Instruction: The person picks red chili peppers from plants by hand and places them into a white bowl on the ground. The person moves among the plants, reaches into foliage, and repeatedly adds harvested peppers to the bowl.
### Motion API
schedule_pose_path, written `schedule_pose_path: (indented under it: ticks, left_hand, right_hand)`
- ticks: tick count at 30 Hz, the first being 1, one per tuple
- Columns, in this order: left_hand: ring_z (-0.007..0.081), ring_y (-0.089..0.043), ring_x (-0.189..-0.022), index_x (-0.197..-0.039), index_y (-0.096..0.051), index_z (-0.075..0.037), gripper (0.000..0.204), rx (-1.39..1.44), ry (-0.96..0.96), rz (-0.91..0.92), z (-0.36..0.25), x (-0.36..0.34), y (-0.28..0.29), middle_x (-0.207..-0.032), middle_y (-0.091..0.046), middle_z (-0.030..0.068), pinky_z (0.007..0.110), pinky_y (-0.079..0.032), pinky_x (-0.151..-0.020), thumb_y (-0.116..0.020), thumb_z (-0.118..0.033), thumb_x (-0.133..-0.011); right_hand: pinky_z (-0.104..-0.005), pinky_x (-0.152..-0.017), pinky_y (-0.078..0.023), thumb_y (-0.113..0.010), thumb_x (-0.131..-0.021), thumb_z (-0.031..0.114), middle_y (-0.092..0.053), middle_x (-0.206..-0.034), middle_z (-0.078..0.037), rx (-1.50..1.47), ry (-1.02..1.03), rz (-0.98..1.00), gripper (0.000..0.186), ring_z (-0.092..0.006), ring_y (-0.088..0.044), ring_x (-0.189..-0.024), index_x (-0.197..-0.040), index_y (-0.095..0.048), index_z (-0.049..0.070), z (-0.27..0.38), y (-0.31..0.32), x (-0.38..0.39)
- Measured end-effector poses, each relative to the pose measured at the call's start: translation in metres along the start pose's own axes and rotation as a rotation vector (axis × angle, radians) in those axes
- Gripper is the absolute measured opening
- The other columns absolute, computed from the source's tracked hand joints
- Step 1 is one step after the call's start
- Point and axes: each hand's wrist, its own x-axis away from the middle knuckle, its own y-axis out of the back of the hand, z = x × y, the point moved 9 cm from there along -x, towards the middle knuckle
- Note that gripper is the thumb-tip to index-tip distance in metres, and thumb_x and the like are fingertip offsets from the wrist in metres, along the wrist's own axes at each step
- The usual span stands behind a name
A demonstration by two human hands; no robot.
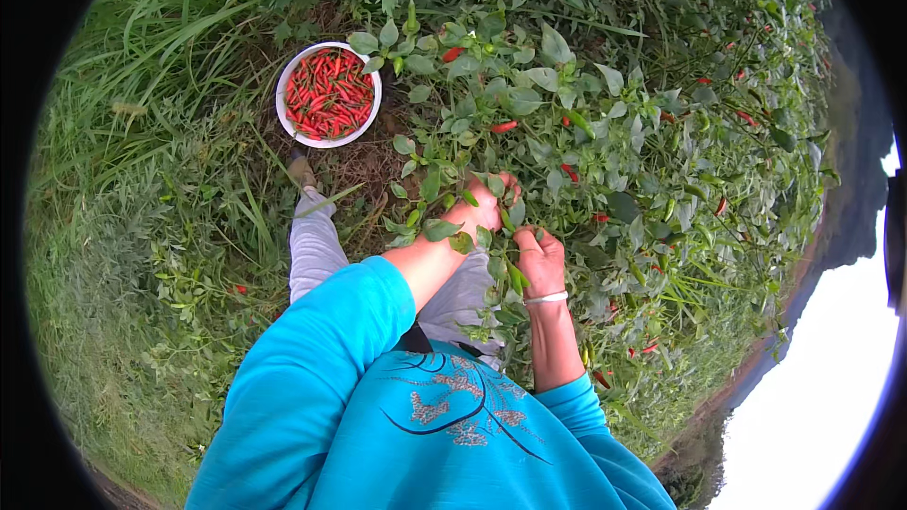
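My left hand (pixel 489 205) reaches in among the leaves of a chili plant (pixel 534 99), its fingers curled and partly covered by foliage. Just right of it and a little nearer, my right hand (pixel 540 263) has thumb and fingers pinched together at the plant's stems, a white bangle (pixel 546 297) on its wrist. What either hand grips is too small or hidden to make out. Green chilies (pixel 518 276) hang close beside the right hand. Ripe red chilies (pixel 504 127) show among the leaves farther off. Up and to the left, a white bucket (pixel 282 102) holds many picked red chilies (pixel 329 94).
Tall grass (pixel 179 28) and low weeds (pixel 123 255) cover the left side. More chili plants (pixel 718 132) spread to the right. My shoe (pixel 301 171) stands just below the bucket, on ground with dry stalks (pixel 368 165).
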Motion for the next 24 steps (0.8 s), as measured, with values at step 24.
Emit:
schedule_pose_path:
  ticks: [24]
  left_hand:
    - [0.0158,-0.05,-0.057,-0.085,-0.049,-0.001,0.018,-0.686,-0.286,-0.1,-0.024,0.015,-0.033,-0.065,-0.047,0.005,0.029,-0.047,-0.051,-0.039,-0.016,-0.087]
  right_hand:
    - [-0.0214,-0.055,-0.043,-0.049,-0.085,0.008,-0.053,-0.072,-0.005,0.263,0.561,0.31,0.011,-0.0082,-0.048,-0.057,-0.09,-0.054,-0.001,0.133,-0.037,0.02]
